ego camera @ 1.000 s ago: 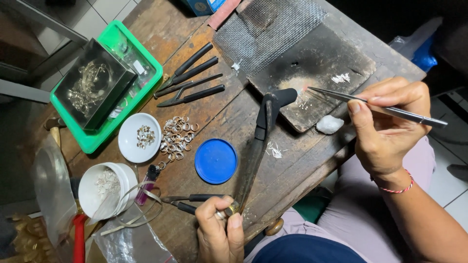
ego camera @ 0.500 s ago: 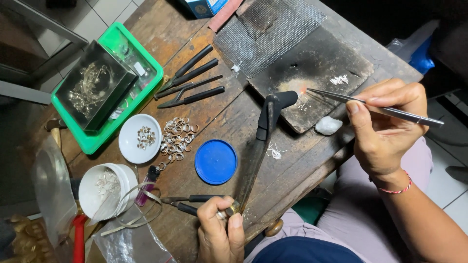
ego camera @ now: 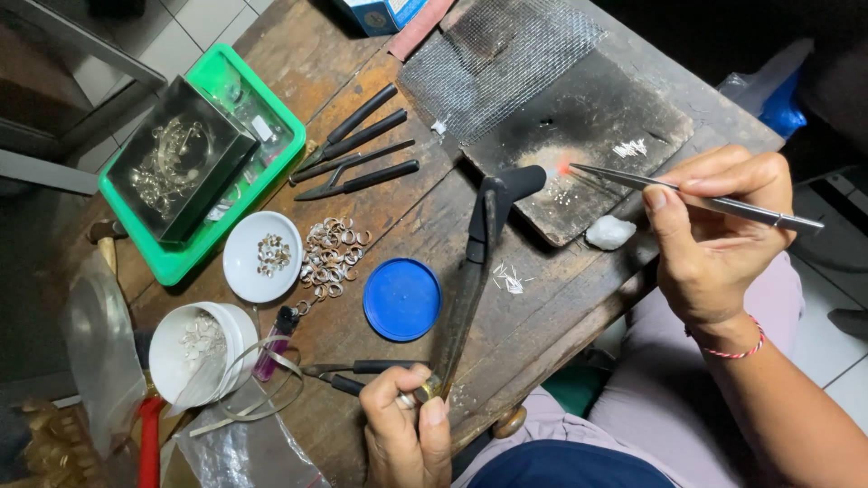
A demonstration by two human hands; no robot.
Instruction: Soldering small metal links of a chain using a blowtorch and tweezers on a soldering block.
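My left hand grips the brass end of a long black torch that runs up across the wooden bench. Its nozzle points at the dark soldering block, and a small orange glow shows at its tip. My right hand pinches steel tweezers whose points reach that glowing spot on the block. Tiny silver pieces lie on the block near the tweezer tips. A white lump rests at the block's near edge.
A blue lid, a heap of silver rings, a white dish, a white cup, black pliers, a green tray holding a black box, and wire mesh fill the bench.
An orange glow has appeared at the torch nozzle where the tweezer points meet the block. Both hands have stayed almost in place.
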